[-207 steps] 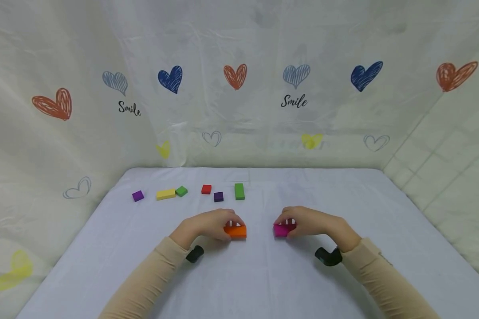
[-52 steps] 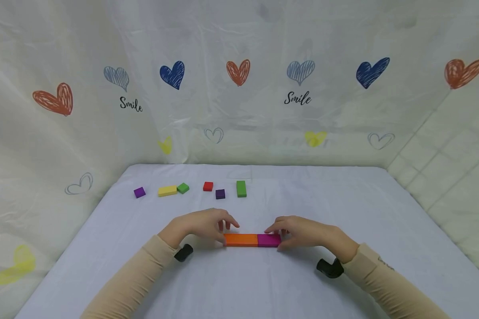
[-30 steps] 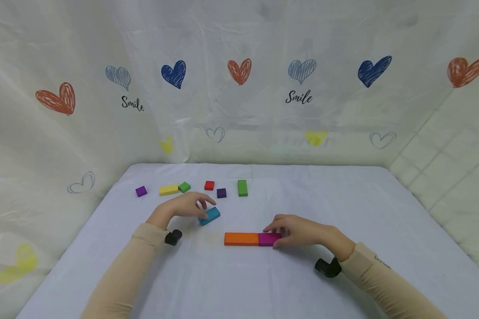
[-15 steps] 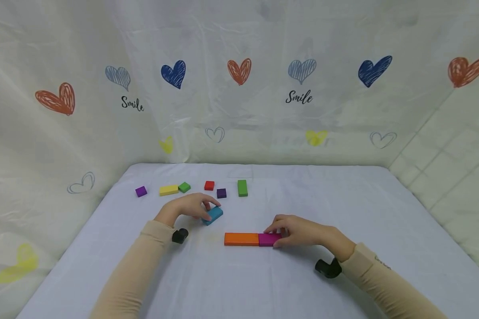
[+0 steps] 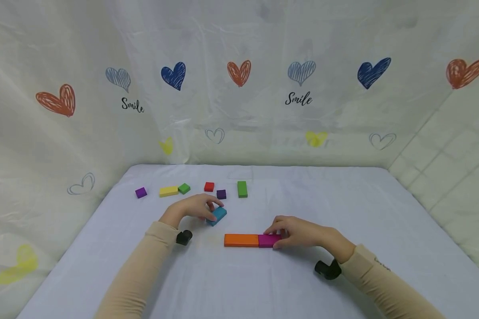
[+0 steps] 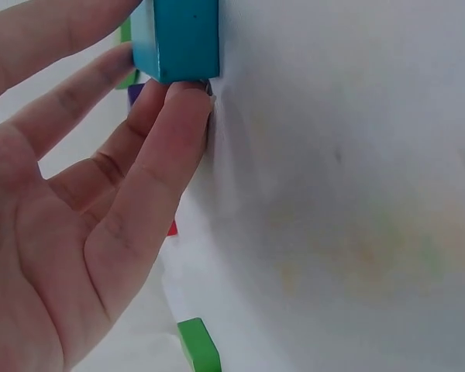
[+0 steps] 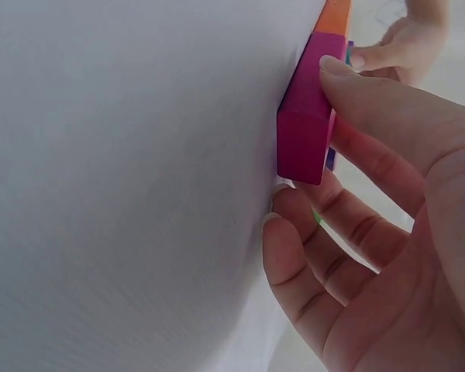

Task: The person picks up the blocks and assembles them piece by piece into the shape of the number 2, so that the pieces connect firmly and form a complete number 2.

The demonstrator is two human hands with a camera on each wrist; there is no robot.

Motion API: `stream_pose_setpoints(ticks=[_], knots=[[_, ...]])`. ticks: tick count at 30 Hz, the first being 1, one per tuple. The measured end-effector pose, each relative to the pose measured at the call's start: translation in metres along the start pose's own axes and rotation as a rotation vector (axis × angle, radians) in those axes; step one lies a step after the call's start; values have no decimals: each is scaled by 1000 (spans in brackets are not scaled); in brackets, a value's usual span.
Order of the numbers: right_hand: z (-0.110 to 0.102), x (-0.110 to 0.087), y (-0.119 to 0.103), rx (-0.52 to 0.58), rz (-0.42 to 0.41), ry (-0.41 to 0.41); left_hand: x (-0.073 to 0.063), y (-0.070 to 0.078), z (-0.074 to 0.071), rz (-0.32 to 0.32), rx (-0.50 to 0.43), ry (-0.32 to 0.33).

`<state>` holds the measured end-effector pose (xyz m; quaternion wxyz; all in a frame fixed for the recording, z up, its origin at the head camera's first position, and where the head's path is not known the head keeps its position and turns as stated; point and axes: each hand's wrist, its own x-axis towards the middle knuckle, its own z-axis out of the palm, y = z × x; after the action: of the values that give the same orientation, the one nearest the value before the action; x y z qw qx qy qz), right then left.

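Note:
My left hand pinches a blue rectangular block between thumb and fingers, set at a slant on the cloth. In the left wrist view this blue block is cut off by the top edge. To its right and nearer me, an orange block and a shorter magenta block lie end to end in a straight row. My right hand grips the magenta block's right part, thumb on the near side, fingers on the far side. The right wrist view shows the thumb on the magenta block.
Behind lie a purple block, a yellow block near a small green one, a red block, a dark purple block and a longer green block. White cloth covers the table.
The orange and magenta blocks, earlier held apart, came together end to end. My left hand left the orange block, took the blue one and has shifted it slightly right. The right hand stays put lately.

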<state>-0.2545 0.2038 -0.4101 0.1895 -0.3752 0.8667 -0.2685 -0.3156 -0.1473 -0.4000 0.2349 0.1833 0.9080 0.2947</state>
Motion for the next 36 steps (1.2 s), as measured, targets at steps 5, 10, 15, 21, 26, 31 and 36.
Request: stream_pose_setpoints(ticks=[5, 10, 15, 21, 26, 31, 36], knots=[[0, -1, -2, 9, -2, -2, 1, -2, -1, -13, -28, -26], [-1, -2, -4, 8, 3, 0, 1, -5, -5, 6, -8, -68], [0, -2, -3, 2, 10, 2, 2, -6, -5, 24, 23, -74], [0, -2, -5, 2, 13, 1, 3, -4, -1, 30, 52, -38], [-1, -3, -8, -6, 18, 3, 4, 0, 3, 40, 83, -6], [-1, -4, -9, -7, 15, 2, 5, 2, 5, 62, 95, -9], [-1, -3, -8, -12, 15, 2, 7, 4, 5, 87, 103, -20]])
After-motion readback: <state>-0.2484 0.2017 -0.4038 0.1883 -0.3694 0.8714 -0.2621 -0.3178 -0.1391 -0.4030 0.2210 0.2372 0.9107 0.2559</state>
